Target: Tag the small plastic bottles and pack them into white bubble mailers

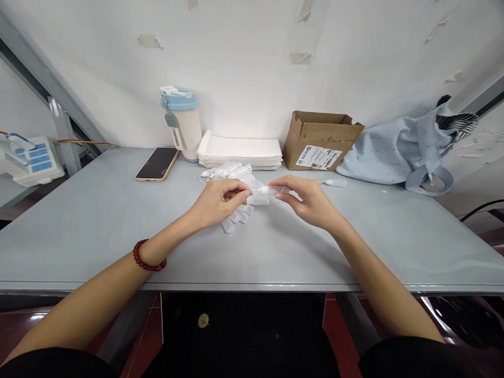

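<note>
Held level above the table is a small clear plastic bottle [272,190] with a white neck and a thin tip. My right hand [311,201] grips its body between thumb and fingers. My left hand [219,201], a dark red beaded bracelet on its wrist, is closed in a pinch at the thin tip. Around and behind my left hand lies a pile of similar clear bottles [236,171], partly hidden by the fingers. One more small bottle [335,183] lies by itself beyond my right hand.
Along the wall stand a cream and blue tumbler [188,126], a stack of white envelopes or cards [241,147], a cardboard box [323,142] and a light blue cloth bag [385,149]. A phone [157,165] lies left. The grey table's front edge [248,288] runs below my forearms.
</note>
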`<move>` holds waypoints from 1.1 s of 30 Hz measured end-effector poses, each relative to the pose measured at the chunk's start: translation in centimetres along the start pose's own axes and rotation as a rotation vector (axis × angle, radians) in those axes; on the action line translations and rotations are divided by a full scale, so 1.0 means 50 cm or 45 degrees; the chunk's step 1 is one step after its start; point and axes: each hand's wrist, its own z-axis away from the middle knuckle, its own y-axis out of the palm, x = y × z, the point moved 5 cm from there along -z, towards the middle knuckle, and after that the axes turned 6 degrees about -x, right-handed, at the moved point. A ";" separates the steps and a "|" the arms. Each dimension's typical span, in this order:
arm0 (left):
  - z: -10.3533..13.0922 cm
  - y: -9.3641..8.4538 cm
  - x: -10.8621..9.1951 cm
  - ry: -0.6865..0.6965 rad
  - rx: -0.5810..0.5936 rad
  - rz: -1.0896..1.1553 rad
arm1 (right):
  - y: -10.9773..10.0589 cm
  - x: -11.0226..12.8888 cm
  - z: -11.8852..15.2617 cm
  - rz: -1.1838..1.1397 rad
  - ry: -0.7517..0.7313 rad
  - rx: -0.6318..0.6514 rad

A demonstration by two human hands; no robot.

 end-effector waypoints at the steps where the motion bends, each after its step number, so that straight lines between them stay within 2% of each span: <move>1: 0.000 0.000 -0.001 0.007 0.000 -0.004 | -0.001 0.002 0.000 0.002 -0.006 0.000; 14: 0.003 0.003 -0.002 0.018 0.040 -0.049 | -0.010 0.011 0.000 -0.001 -0.053 -0.034; 33: 0.004 0.006 0.004 0.027 0.041 -0.049 | 0.008 0.009 0.003 -0.035 -0.038 -0.052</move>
